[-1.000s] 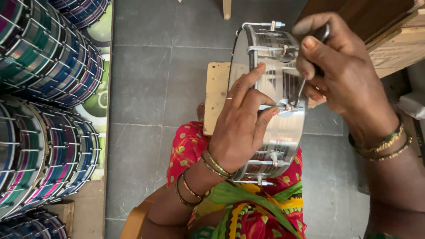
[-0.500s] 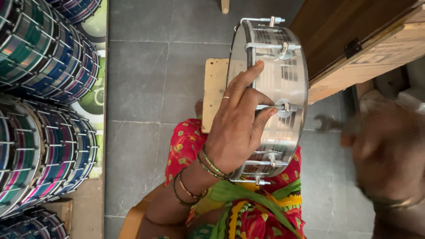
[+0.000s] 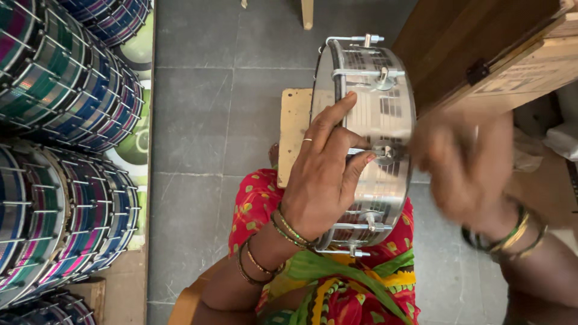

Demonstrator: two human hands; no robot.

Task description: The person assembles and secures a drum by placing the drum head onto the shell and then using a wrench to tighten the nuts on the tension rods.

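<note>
Floor (image 3: 211,90) here is big grey stone tiles, pretty plain. All down the left side there are stacked drums (image 3: 54,132) with shiny striped shells in blue, green, pink and purple, laced with thin metal rods, and some green-and-white printed sheet (image 3: 141,144) peeks out from under them. Top right is a brown wooden cabinet or crate (image 3: 481,54) with a small dark latch on it. A little pale wooden board (image 3: 295,129) sits on the floor just past the person's knees, and a light wooden leg (image 3: 307,12) pokes in at the top edge.

The drum (image 3: 376,144) being worked on is a shallow one with a polished silver metal shell, turned on its side so the shell faces up at the camera. It rests on the person's lap, over the red and green patterned cloth (image 3: 337,289). Chrome tension rods and lugs run around it, with a bolt sticking out at the top.

The left hand (image 3: 322,174) lies flat across the shell, fingers spread, with the index stretched up along the rim and the thumb by the middle lug. Bangles on that wrist. The right hand (image 3: 466,168) is off to the right of the drum, too motion-blurred to tell what the fingers are doing.
</note>
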